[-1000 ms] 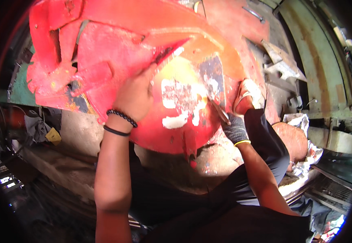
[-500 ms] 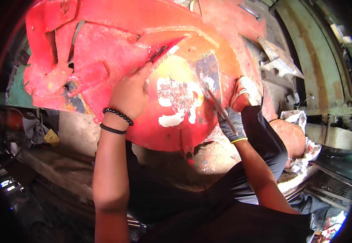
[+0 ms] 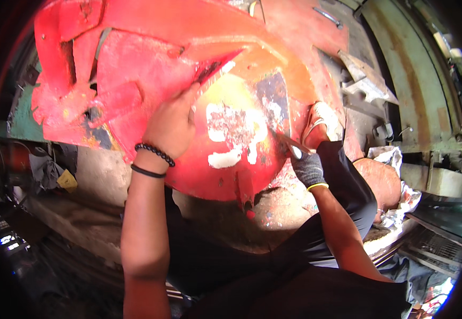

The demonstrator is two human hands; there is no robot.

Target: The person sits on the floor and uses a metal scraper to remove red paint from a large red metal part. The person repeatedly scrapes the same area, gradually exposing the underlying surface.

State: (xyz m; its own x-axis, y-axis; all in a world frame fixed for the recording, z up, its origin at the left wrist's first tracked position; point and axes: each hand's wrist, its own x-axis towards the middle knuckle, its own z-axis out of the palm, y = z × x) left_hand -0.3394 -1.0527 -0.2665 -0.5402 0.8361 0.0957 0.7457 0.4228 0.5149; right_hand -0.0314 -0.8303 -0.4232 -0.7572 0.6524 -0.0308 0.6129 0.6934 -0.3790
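Observation:
A large red painted metal panel (image 3: 151, 58) with flaking white marks (image 3: 233, 135) fills the upper middle of the head view. My left hand (image 3: 173, 123), with dark bead bracelets at the wrist, presses flat against the panel just left of the white marks. My right hand (image 3: 306, 166), in a grey knit glove, grips a thin metal scraper (image 3: 287, 143). The scraper's blade touches the panel at the right edge of the white marks. My right foot in a sandal (image 3: 320, 123) rests against the panel's right side.
A rusty round rock or concrete lump (image 3: 273, 218) lies under the panel. Green-painted steel beams (image 3: 417, 90) run along the right. Crumpled white cloth (image 3: 396, 159) sits by a round reddish object (image 3: 382, 181). Dark clutter lies at the lower left.
The view has shifted slightly. My right hand has moved the scraper a little lower along the white marks. My left hand stays pressed on the panel.

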